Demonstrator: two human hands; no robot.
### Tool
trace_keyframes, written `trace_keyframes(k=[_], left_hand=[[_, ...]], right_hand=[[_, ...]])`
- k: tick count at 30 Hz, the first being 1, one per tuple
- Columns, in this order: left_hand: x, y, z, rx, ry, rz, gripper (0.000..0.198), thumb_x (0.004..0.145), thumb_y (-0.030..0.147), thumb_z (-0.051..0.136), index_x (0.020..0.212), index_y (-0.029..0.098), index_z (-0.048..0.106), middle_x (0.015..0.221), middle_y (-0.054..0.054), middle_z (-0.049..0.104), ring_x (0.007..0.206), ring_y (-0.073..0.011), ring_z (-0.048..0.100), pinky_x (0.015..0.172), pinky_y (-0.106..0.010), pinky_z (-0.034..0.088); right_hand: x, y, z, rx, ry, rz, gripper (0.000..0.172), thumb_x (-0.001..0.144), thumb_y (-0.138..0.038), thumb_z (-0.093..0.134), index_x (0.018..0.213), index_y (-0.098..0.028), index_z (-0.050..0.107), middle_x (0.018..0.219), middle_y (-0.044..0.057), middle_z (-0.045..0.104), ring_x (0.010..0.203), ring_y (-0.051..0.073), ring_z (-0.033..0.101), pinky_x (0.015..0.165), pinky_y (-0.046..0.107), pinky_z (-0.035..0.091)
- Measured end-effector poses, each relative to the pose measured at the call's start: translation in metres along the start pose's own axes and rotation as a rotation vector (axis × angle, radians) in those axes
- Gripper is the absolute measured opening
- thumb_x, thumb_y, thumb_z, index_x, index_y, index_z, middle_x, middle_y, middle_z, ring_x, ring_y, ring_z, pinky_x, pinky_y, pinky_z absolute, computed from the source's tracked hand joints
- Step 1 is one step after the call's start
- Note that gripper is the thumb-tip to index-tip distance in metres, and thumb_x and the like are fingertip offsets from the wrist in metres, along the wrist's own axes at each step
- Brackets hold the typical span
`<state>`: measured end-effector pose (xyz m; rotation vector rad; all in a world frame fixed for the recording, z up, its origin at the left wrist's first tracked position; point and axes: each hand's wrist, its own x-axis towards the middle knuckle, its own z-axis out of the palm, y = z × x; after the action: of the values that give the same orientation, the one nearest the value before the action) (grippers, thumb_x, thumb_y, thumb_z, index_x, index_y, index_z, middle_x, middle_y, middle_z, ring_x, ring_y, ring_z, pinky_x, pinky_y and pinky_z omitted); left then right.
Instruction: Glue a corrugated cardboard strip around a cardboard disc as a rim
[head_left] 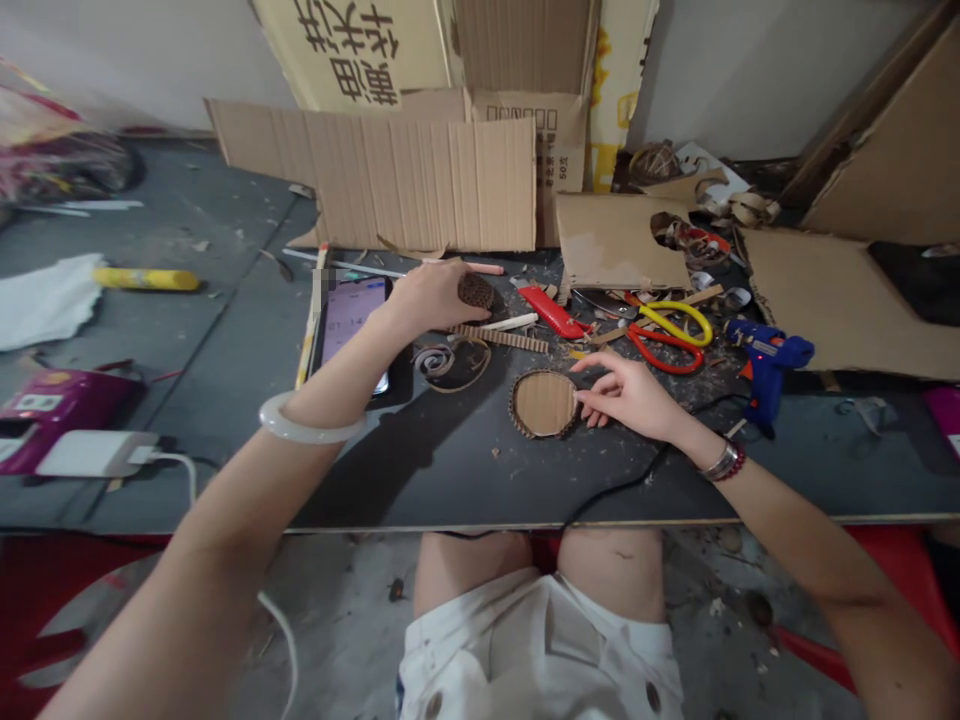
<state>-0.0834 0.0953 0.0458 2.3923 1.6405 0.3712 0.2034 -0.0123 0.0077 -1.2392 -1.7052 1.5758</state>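
Dusty black tabletop (450, 480), corrugated-rimmed cardboard disc (544, 404)

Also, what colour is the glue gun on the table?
The glue gun is blue with some orange, in the head view.

Blue hot glue gun (766, 368) at bench right, just beside yellow-handled scissors (679, 322) and red-handled scissors (664, 350) (handles overlapping). Red utility knife (549, 311) nearby. Lit smartphone (349, 335) at left. Corrugated cardboard sheet (397, 180) behind. Far left, probably a plastic bag (52, 150).
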Motion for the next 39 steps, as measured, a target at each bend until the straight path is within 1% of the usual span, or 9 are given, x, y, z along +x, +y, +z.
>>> trace_keyframes(k=[3,6,9,13,18,30,32,35,39], left_hand=[[-0.001,0.008,-0.013,0.040,0.032,-0.050,0.061,0.073,0.057,0.069,0.114,0.013,0.062,0.090,-0.004,0.066,0.087,-0.0198,0.058,0.086,-0.035,0.047],[-0.016,0.034,-0.026,-0.075,0.165,0.102,0.067,0.074,0.056,0.069,0.126,0.016,0.054,0.119,-0.010,0.061,0.108,-0.0251,0.055,0.096,-0.039,0.044],[-0.044,0.067,-0.024,-0.277,0.049,0.306,0.077,0.072,0.053,0.072,0.135,0.017,0.045,0.130,-0.011,0.057,0.112,-0.0252,0.057,0.096,-0.037,0.047],[-0.077,0.089,0.005,-0.232,-0.154,0.456,0.071,0.075,0.043,0.072,0.136,0.021,0.044,0.134,-0.013,0.054,0.123,-0.0293,0.052,0.105,-0.043,0.042],[-0.086,0.082,0.032,-0.134,-0.185,0.460,0.069,0.077,0.043,0.070,0.136,0.018,0.046,0.133,-0.015,0.053,0.122,-0.0323,0.050,0.105,-0.049,0.042],[-0.087,0.079,0.043,-0.235,-0.188,0.420,0.070,0.076,0.036,0.071,0.137,0.019,0.043,0.137,-0.015,0.051,0.125,-0.0311,0.048,0.107,-0.049,0.040],[-0.088,0.078,0.043,-0.245,-0.176,0.419,0.068,0.077,0.037,0.069,0.137,0.019,0.044,0.138,-0.015,0.050,0.126,-0.0310,0.048,0.107,-0.049,0.040],[-0.089,0.076,0.041,-0.301,-0.165,0.416,0.069,0.078,0.042,0.068,0.137,0.018,0.044,0.138,-0.016,0.049,0.127,-0.0302,0.047,0.109,-0.048,0.039],[-0.085,0.074,0.037,-0.430,-0.168,0.417,0.072,0.076,0.047,0.070,0.136,0.017,0.044,0.137,-0.018,0.048,0.127,-0.0292,0.048,0.109,-0.046,0.040]], right_hand=[[-0.001,0.003,-0.001,-0.214,0.075,-0.130,0.024,0.087,-0.036,0.057,0.104,-0.019,0.058,0.059,-0.002,0.065,0.046,0.011,0.059,0.048,0.023,0.048],[-0.001,0.006,-0.001,-0.544,0.233,-0.299,0.018,0.090,-0.030,0.051,0.098,-0.020,0.062,0.059,-0.002,0.063,0.047,0.010,0.054,0.054,0.024,0.043],[0.000,0.009,-0.001,-0.724,0.326,-0.366,0.018,0.088,-0.025,0.051,0.098,-0.020,0.064,0.065,0.000,0.065,0.052,0.011,0.055,0.056,0.025,0.041],[0.000,0.010,-0.001,-0.754,0.317,-0.366,0.021,0.089,-0.024,0.049,0.101,-0.020,0.065,0.070,0.002,0.068,0.054,0.012,0.057,0.056,0.025,0.040],[-0.001,0.007,0.000,-0.793,0.304,-0.364,0.021,0.089,-0.023,0.048,0.100,-0.020,0.066,0.069,0.002,0.068,0.055,0.012,0.057,0.058,0.025,0.040],[-0.003,0.005,0.000,-0.812,0.245,-0.410,0.025,0.086,-0.020,0.048,0.108,-0.022,0.062,0.065,-0.001,0.064,0.056,0.012,0.055,0.059,0.026,0.041],[-0.004,0.002,0.000,-0.782,0.225,-0.438,0.034,0.082,-0.017,0.050,0.115,-0.022,0.057,0.075,0.000,0.066,0.063,0.014,0.058,0.064,0.028,0.045],[-0.008,-0.003,-0.001,-0.745,0.166,-0.551,0.051,0.077,-0.016,0.053,0.127,-0.023,0.046,0.109,0.008,0.065,0.096,0.023,0.061,0.085,0.038,0.049],[-0.010,-0.006,0.001,-0.731,-0.013,-0.650,0.074,0.076,-0.021,0.058,0.144,-0.020,0.027,0.141,0.015,0.045,0.131,0.028,0.042,0.108,0.048,0.037]])
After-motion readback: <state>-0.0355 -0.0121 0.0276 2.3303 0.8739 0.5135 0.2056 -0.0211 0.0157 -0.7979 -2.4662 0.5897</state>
